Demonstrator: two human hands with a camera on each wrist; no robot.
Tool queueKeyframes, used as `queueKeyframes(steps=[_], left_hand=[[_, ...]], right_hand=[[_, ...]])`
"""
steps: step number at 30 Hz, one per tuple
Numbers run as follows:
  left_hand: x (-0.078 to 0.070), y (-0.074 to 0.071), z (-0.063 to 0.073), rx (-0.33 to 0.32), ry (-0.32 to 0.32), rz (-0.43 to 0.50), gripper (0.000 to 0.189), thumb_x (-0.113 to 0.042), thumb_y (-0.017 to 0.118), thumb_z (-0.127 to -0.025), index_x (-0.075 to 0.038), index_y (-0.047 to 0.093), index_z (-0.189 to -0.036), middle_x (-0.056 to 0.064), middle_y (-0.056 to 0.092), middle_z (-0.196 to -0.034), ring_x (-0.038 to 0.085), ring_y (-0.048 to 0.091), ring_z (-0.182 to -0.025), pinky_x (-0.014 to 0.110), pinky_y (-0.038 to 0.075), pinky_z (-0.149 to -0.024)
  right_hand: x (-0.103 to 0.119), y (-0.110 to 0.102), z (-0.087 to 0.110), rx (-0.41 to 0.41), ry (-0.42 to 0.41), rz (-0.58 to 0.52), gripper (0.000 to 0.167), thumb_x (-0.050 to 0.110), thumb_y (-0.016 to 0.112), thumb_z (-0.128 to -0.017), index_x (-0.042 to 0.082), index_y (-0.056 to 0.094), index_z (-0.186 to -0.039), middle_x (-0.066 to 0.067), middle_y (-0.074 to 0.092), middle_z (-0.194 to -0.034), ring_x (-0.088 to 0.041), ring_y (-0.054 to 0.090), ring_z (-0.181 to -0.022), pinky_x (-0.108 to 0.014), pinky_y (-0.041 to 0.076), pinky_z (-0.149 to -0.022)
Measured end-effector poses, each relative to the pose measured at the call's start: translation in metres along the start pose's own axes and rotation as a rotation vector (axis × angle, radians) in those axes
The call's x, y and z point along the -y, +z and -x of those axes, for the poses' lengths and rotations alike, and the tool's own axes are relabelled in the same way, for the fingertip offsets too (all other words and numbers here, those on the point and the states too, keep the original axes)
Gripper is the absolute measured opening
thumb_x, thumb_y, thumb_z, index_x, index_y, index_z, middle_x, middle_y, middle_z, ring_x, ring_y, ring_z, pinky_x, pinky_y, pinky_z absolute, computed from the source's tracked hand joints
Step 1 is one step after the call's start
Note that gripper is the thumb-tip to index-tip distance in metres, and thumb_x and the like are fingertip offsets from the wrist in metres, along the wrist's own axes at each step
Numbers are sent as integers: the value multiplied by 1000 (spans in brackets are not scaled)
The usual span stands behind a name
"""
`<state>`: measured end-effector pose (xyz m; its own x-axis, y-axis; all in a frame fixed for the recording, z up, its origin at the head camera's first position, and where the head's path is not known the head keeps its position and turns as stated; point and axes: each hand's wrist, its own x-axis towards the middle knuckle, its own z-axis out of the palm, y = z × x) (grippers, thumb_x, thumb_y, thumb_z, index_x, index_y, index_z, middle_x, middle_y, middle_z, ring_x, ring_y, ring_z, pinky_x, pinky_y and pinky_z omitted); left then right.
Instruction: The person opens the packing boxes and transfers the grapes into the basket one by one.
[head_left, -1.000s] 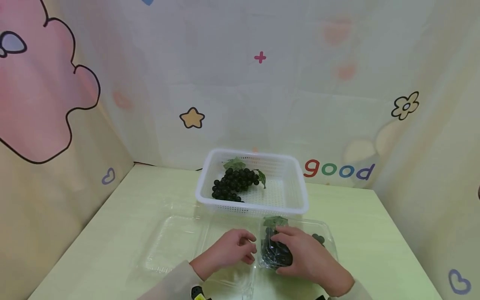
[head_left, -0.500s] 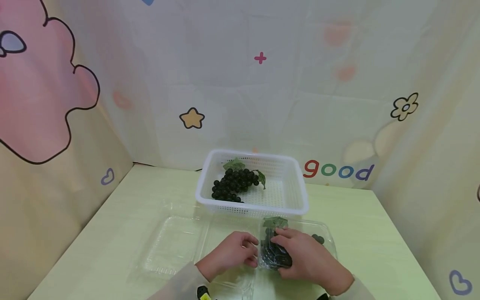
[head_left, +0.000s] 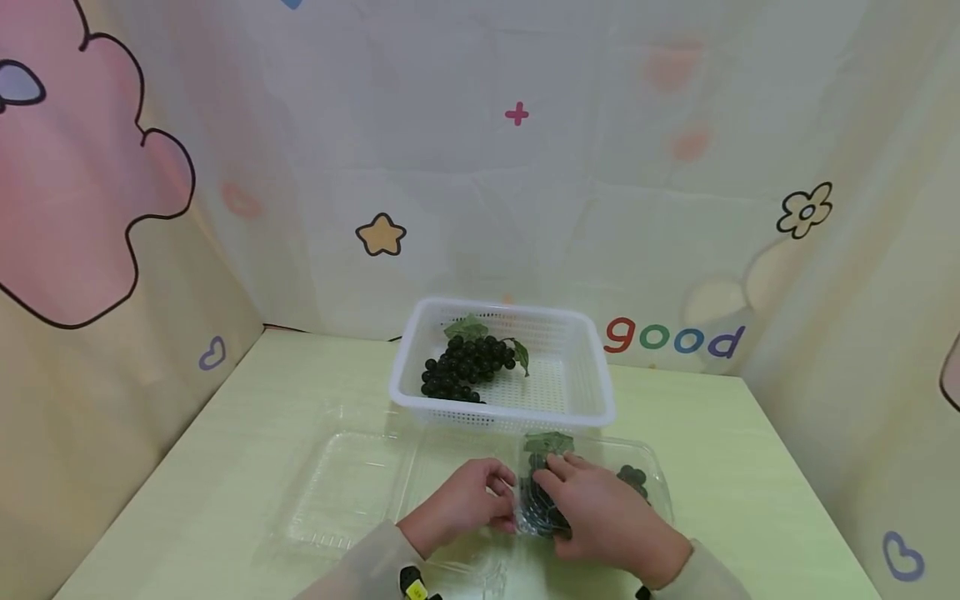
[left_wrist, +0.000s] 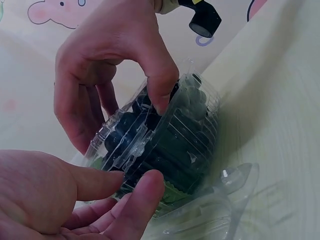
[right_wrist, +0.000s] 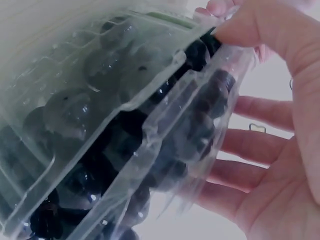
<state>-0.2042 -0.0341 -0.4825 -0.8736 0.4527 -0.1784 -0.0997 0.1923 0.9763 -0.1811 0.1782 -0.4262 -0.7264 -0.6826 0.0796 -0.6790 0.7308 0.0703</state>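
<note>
Hands both on the clear clamshell of grapes (head_left: 592,487): right hand (head_left: 600,517) grips it from above, left hand (head_left: 465,500) pinches its left edge, near the white basket (head_left: 577,408).

From my seat, the white perforated plastic basket (head_left: 501,367) stands just beyond the clear plastic clamshell box of dark grapes (head_left: 592,487), blocking a straight path away from me. An open clear plastic clamshell tray (head_left: 341,492) lies flat just beside my left hand (head_left: 461,502), so a low sweep that way meets it. Right of my right hand (head_left: 600,517), the pale green tabletop (head_left: 742,492) is bare up to the patterned backdrop wall (head_left: 847,333). The table's far left corner offers room too.
</note>
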Motion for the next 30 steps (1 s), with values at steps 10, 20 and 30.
queueKeyframes(steps=[10,20,30], left_hand=[[5,0,-6,24,-31,77,22,5,65,-94,5,58,-115,13,66,-91,19,72,-70,38,64,-69],[7,1,-9,41,-31,62,20,3,66,-95,1,57,-113,12,66,-90,18,70,-69,35,63,-65],[6,2,-9,64,-46,95,25,5,62,-96,-1,53,-118,12,65,-93,21,72,-70,36,64,-66]], right_hand=[[7,1,-4,-26,-12,52,49,30,84,-63,12,61,-103,1,56,-94,-17,51,-82,-33,54,-77],[8,-1,-7,1,16,32,44,35,84,-66,11,63,-97,2,56,-87,-17,51,-75,-32,52,-69],[5,-1,-11,21,35,-15,40,31,82,-62,12,63,-92,3,54,-81,-17,51,-70,-30,49,-60]])
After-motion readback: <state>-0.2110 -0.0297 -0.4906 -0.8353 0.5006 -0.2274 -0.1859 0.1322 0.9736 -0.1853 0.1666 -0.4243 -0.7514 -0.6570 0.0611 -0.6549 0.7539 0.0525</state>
